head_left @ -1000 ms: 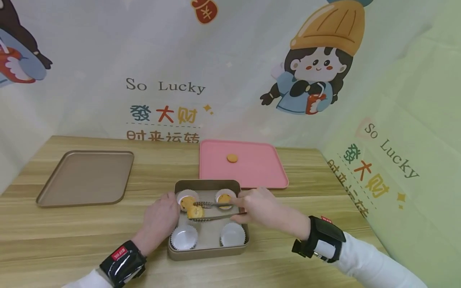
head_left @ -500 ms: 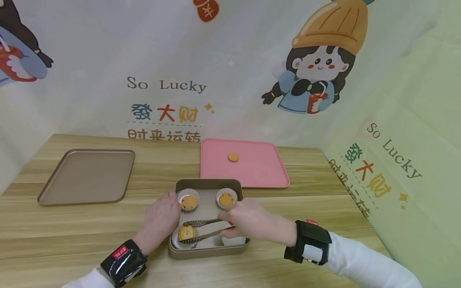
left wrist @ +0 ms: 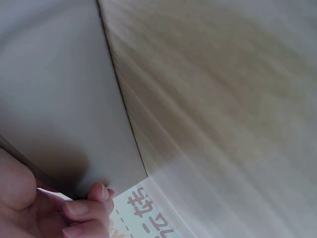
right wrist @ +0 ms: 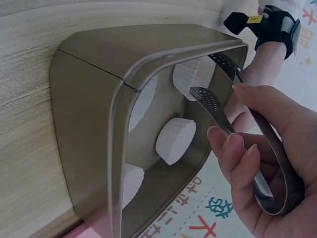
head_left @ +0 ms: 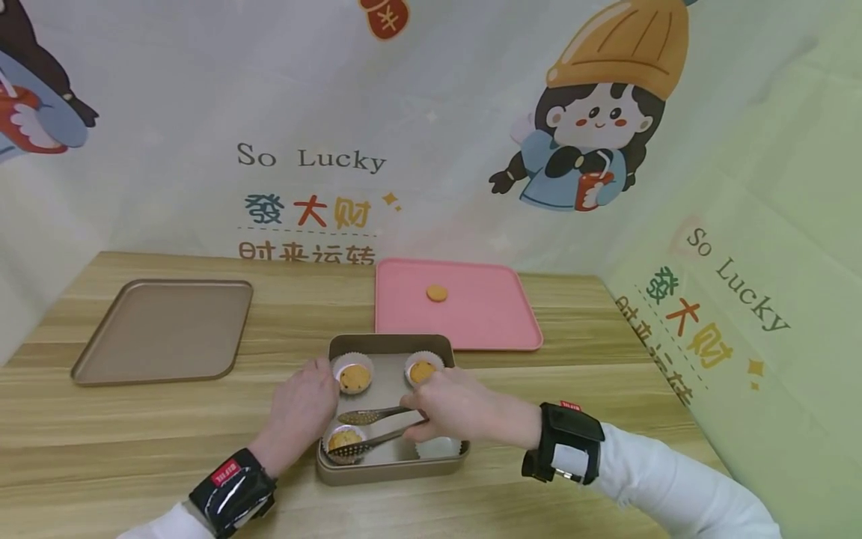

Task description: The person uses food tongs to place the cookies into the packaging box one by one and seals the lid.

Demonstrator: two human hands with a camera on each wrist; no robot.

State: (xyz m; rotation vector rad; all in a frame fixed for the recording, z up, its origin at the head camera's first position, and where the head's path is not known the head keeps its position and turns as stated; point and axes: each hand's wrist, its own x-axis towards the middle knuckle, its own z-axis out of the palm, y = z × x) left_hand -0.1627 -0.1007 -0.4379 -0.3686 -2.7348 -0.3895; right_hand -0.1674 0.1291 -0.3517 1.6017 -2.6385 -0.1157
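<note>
My right hand (head_left: 451, 404) holds metal tongs (right wrist: 292, 186) over a tan rectangular tin (head_left: 393, 473). Their perforated tips stand apart above the front-left paper cup (right wrist: 195, 77), one on each side of a round golden cookie (head_left: 346, 437) that sits in that cup. My left hand (head_left: 303, 408) grips the tin's left wall; in the left wrist view its fingers (left wrist: 88, 210) curl at the wall's edge. Cookies also lie in the back-left cup (head_left: 353, 376) and the back-right cup (head_left: 423, 368). The front-right cup (head_left: 438, 448) is partly hidden by my right hand.
Behind the tin lies a pink tray (head_left: 485, 322) with one round cookie (head_left: 437, 293) on it. A flat brown tray (head_left: 161, 333) is at the left of the wooden table (head_left: 168, 442). A printed cloth (head_left: 431, 150) hangs behind.
My right hand has brought the tongs and cookie from the tin's middle to the front-left cup. The tong tips have spread and the cookie now sits lower, in the cup. My left hand stays put.
</note>
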